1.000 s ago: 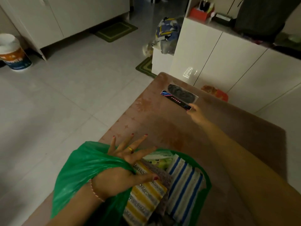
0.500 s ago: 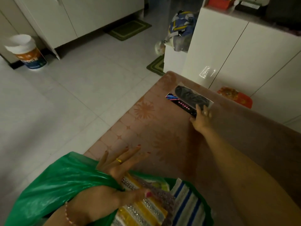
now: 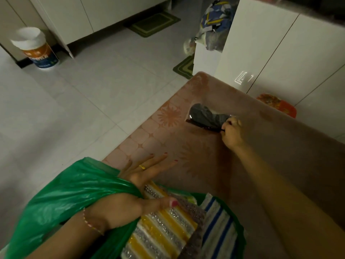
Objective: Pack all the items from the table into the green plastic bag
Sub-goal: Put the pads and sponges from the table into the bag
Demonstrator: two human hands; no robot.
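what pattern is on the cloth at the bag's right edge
Blue and white stripes on the cloth, seen in the head view.

green bag (image 3: 61, 195), yellow-and-silver striped pack (image 3: 164, 227), blue-and-white striped cloth (image 3: 218, 227), pinkish floral table (image 3: 168, 116)
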